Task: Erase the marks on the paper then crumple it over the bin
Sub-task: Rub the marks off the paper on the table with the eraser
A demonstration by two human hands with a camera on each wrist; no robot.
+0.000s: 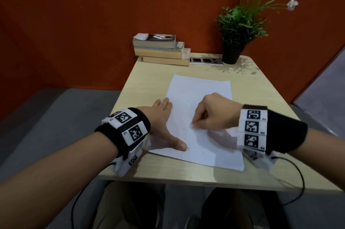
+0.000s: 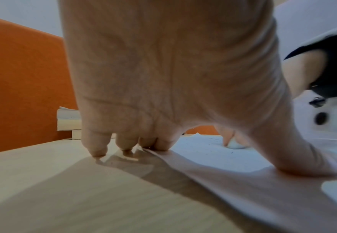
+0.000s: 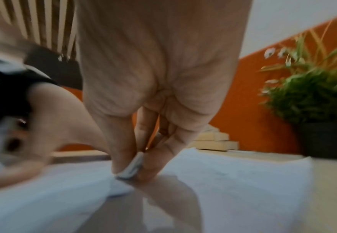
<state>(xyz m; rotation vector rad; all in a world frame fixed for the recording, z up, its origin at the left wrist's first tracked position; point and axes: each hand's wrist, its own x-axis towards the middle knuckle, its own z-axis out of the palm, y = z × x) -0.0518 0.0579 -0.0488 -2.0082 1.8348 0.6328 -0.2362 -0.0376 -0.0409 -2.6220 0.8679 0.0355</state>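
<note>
A white sheet of paper (image 1: pixel 201 109) with faint pencil marks lies flat on the light wooden table (image 1: pixel 141 79). My left hand (image 1: pixel 164 124) lies flat on the paper's left edge, fingers straight and thumb spread, pressing it down. My right hand (image 1: pixel 211 115) pinches a small white eraser (image 3: pixel 132 167) between thumb and fingers, its lower end touching the paper near the middle. The left wrist view shows the eraser (image 2: pixel 234 144) beyond my left hand (image 2: pixel 163 94). No bin is in view.
A stack of books (image 1: pixel 160 49) stands at the table's far edge, with a flat marker strip (image 1: pixel 205 60) beside it. A potted plant (image 1: pixel 237 29) stands at the far right corner. An orange wall runs behind. My knees show under the near edge.
</note>
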